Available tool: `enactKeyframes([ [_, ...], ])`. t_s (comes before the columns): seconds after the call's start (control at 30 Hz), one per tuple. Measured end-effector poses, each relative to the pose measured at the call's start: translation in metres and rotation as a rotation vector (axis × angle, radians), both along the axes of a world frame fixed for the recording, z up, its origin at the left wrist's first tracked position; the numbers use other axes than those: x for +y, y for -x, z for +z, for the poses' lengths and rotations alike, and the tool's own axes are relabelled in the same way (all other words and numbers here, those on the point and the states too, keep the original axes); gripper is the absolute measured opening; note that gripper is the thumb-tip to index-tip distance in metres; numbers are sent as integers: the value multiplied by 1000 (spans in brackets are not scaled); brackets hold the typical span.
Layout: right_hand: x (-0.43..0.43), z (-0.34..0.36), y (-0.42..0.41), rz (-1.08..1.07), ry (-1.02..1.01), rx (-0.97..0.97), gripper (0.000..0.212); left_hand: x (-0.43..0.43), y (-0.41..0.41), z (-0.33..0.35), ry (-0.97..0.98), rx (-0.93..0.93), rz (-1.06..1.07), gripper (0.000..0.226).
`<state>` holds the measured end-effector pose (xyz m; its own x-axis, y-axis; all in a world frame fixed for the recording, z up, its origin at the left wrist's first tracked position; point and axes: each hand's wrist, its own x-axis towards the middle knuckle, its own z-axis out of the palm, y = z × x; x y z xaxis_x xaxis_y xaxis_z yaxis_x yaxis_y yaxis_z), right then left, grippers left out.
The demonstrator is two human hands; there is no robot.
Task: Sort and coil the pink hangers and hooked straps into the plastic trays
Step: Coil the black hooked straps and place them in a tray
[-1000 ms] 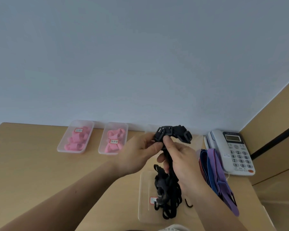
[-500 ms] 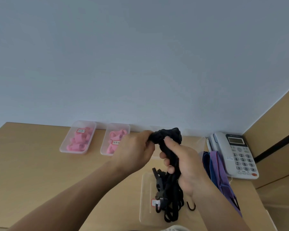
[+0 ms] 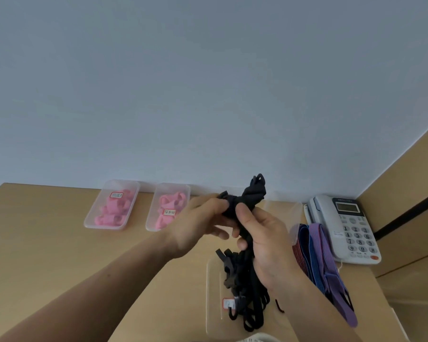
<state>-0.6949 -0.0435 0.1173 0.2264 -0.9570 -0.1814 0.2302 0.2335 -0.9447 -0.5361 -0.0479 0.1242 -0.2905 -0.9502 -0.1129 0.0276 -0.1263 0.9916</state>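
Two trays (image 3: 88, 222) hold pink hangers (image 3: 114, 211); left hand (image 3: 195, 225), right hand (image 3: 267, 245) fingers (image 3: 242, 214) clamp black straps (image 3: 252, 196).

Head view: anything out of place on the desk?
Yes. The coloured straps beside the phone lie loose and uncoiled. The black straps, gripped by the left hand and right hand, dangle tangled into the near tray.

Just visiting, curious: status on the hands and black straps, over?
Left hand, right hand grip black strap bundle. Ends hang into clear tray below. Nothing blocking.
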Motion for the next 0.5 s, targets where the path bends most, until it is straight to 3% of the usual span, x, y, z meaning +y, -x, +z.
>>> enactKeyframes([
  [0.17,2,-6,7,43,-18,101,42,-2,-2,-1,158,-214,0,34],
  [0.3,0,-6,12,11,-100,293,61,0,-3,-4,265,-373,39,22],
  [0.4,-1,-6,12,22,-139,359,66,2,1,-8,533,-662,166,22],
  [0.5,-3,-3,8,-12,-186,200,64,4,6,-13,841,-917,184,25],
])
